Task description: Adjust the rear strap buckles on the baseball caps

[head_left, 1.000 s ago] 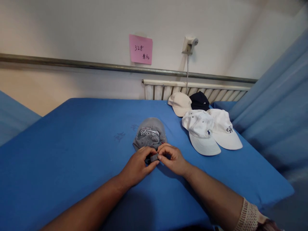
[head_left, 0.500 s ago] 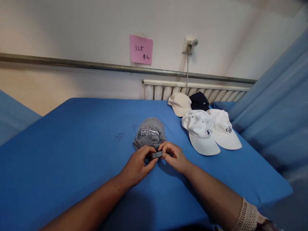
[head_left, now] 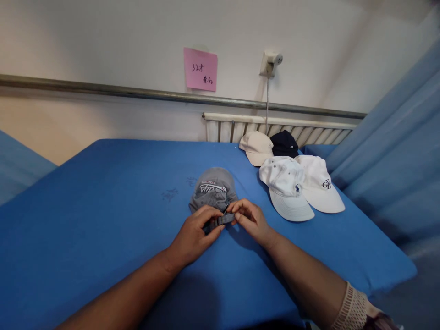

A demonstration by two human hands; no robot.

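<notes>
A grey baseball cap [head_left: 215, 183] with white lettering lies on the blue-covered bed, its back turned towards me. Between my hands stretches the cap's grey adjustment strap [head_left: 225, 219], with a small metal buckle [head_left: 220, 220] showing on it. My left hand [head_left: 197, 229] pinches the strap on the buckle's left side, thumb below and fingers above. On the other side, the fingertips of my right hand [head_left: 250, 221] are closed on the strap's right part. The fingers partly cover the strap's ends.
To the right lie a beige cap [head_left: 257, 145], a navy cap [head_left: 284, 144], a pale cap with a small blue emblem [head_left: 285, 183] and a white cap [head_left: 318, 181]. Behind the bed [head_left: 103, 192] are a radiator [head_left: 225, 130] and a rail [head_left: 137, 92]. A blue curtain [head_left: 388, 151] hangs at right.
The right hand has moved slightly up and right. More of the strap shows between the hands, and the buckle is now visible beside my left fingers. The other caps stay put.
</notes>
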